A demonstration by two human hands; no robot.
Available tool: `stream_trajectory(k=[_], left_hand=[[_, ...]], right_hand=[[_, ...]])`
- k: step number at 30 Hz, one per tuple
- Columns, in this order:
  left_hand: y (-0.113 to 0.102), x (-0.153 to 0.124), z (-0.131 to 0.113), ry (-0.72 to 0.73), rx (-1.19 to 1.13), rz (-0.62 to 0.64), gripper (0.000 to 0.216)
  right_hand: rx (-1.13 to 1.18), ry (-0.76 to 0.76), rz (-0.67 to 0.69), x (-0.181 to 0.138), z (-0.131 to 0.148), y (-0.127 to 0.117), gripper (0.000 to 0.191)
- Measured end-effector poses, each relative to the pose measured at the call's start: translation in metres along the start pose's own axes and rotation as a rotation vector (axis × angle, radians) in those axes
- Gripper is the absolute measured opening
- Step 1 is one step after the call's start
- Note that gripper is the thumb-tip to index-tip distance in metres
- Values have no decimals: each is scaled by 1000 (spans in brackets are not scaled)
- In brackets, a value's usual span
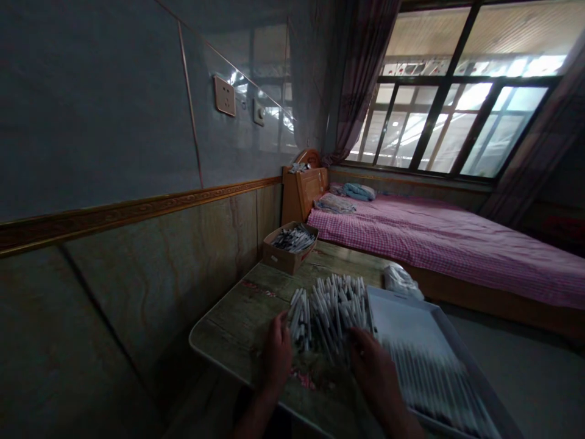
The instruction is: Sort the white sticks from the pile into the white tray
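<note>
White pen-like sticks lie in a loose pile (336, 305) on the table, with a smaller bunch (300, 320) just left of it. My left hand (276, 350) is at the left side of the smaller bunch, its fingers curled; whatever they hold is hidden. At the near right of the pile is my right hand (372, 366), closed and smeared by motion, so its contents cannot be made out. Beside it on the right, a shallow light-coloured tray (406, 305) has many such sticks (434, 378) lined up side by side in its near part.
A cardboard box (283, 259) full of similar sticks stands at the table's far left corner. Crumpled clear plastic (402, 281) lies behind the tray. The wooden-patterned table (233, 320) stands near a tiled wall (205, 244), with a bed (411, 238) beyond.
</note>
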State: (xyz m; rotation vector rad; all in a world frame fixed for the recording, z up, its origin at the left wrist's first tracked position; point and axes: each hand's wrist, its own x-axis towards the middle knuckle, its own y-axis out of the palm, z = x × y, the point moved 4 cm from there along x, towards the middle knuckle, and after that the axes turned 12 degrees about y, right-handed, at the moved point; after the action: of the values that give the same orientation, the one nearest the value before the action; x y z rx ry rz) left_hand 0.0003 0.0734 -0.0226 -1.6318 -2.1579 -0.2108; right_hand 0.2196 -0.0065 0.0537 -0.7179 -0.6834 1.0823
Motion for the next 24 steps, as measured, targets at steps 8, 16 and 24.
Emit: stream_trajectory(k=[8, 16, 24], left_hand=[[-6, -2, 2, -15, 17, -75, 30], [-10, -3, -9, 44, 79, -94, 26], [-7, -4, -23, 103, 205, 74, 24]], right_hand=[[-293, 102, 97, -39, 15, 57, 39], [-416, 127, 53, -42, 15, 60, 31], [-416, 145, 33, -44, 13, 59, 30]])
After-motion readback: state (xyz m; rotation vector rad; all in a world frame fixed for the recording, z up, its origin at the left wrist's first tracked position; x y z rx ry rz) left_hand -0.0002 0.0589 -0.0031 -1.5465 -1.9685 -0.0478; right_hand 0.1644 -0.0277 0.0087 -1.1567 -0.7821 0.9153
